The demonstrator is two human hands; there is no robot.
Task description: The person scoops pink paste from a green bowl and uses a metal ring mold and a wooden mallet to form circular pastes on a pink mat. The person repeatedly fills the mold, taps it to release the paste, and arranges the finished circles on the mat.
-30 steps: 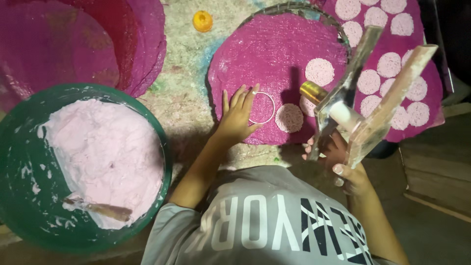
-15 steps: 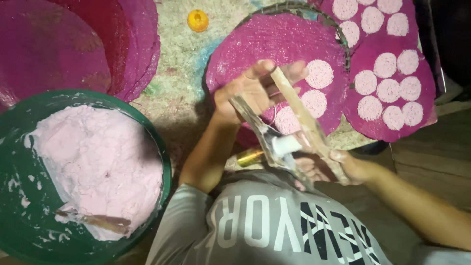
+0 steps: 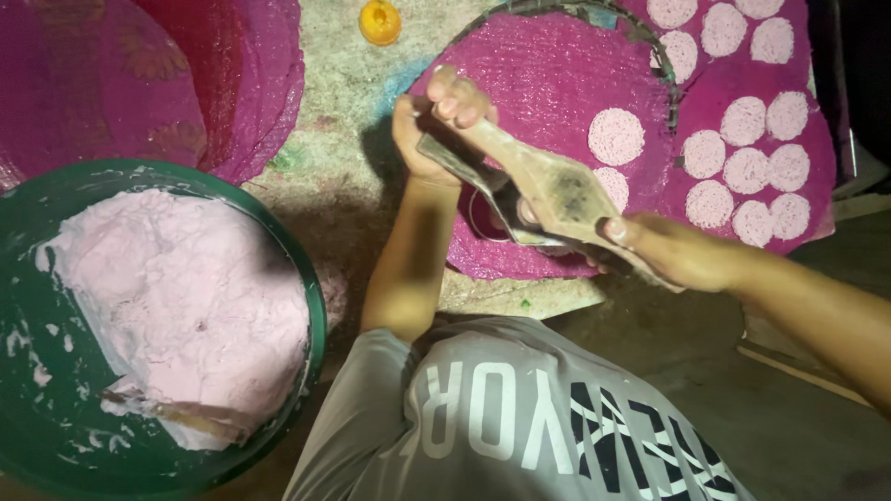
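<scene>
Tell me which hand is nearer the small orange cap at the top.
Left. The left hand grips the wooden press just below the orange cap; the right hand is farther down-right.

Green basin (image 3: 306, 278) cut off left, bottom; press (image 3: 548, 190) blurred.

Grey short-sleeved T-shirt (image 3: 520, 417) with white lettering

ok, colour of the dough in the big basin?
Pale pink dough, in a green basin; clearest in the head view, lower left.
</scene>
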